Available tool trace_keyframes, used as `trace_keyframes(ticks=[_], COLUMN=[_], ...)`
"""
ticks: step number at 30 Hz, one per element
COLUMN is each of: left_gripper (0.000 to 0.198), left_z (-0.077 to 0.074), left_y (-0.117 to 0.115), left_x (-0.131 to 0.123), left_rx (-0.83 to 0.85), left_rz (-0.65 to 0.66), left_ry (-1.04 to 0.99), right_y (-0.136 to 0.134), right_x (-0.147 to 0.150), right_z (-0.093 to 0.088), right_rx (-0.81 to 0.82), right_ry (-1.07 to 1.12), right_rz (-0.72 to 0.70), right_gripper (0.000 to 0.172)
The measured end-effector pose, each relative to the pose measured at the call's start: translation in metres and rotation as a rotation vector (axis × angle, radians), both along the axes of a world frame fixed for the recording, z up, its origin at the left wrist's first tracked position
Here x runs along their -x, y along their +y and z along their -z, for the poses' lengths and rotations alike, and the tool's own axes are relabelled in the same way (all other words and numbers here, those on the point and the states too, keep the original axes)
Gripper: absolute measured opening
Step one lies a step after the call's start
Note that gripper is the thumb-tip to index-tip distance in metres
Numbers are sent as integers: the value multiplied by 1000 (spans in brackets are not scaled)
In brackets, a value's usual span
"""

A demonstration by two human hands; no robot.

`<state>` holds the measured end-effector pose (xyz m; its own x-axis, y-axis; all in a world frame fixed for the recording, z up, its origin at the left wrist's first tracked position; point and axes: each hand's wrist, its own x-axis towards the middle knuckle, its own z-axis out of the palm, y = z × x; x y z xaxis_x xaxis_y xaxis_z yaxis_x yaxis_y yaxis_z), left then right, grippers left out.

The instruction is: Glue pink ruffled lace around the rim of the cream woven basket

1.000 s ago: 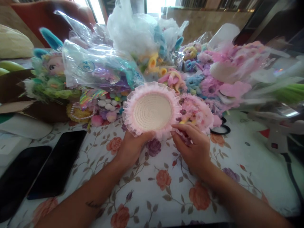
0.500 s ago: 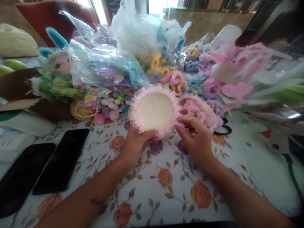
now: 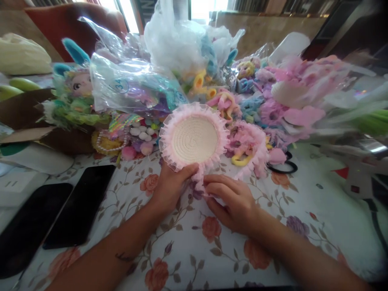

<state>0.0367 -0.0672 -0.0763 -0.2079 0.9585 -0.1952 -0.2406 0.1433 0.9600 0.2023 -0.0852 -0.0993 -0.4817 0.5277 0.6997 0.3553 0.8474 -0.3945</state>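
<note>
A round woven straw disc (image 3: 195,139) stands tilted toward me, edged all round with a pink ruffled lace trim (image 3: 223,139). My left hand (image 3: 172,182) grips its lower left edge, the thumb on the front and the fingers hidden behind. From the disc's bottom edge a loose tail of the lace trim (image 3: 198,182) hangs down. My right hand (image 3: 232,202) pinches that tail below the disc. Just to the right lies a heap of pink lace and ruffles (image 3: 251,145) with a yellow loop (image 3: 241,160) in it.
Black scissors handles (image 3: 283,166) and a glue gun (image 3: 354,182) lie at the right. Two dark phones (image 3: 80,206) rest at the left. Plastic bags (image 3: 130,81), a doll (image 3: 79,87), and pink and blue plush pieces (image 3: 273,109) crowd the back of the flowered tablecloth (image 3: 182,250).
My right hand has moved from the disc's right edge down and left to the hanging lace tail. The disc has shifted slightly left. The yellow loop is now uncovered.
</note>
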Motion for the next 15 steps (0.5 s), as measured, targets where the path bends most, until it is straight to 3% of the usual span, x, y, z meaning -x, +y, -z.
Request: trace_keyframes(ticks=[4, 9, 15], left_gripper=[16, 20, 28], left_z=[2, -3, 9], left_y=[0, -1, 3], left_x=[0, -2, 0], left_rx=[-9, 46, 85], left_rz=[68, 62, 28], left_ry=[3, -15, -201], right_y=[0, -2, -6], right_x=[0, 1, 4], right_z=[3, 3, 0], right_rx=[-63, -106, -80], right_ry=[-59, -81, -95], right_rz=[-13, -59, -95], right_gripper=[13, 14, 23])
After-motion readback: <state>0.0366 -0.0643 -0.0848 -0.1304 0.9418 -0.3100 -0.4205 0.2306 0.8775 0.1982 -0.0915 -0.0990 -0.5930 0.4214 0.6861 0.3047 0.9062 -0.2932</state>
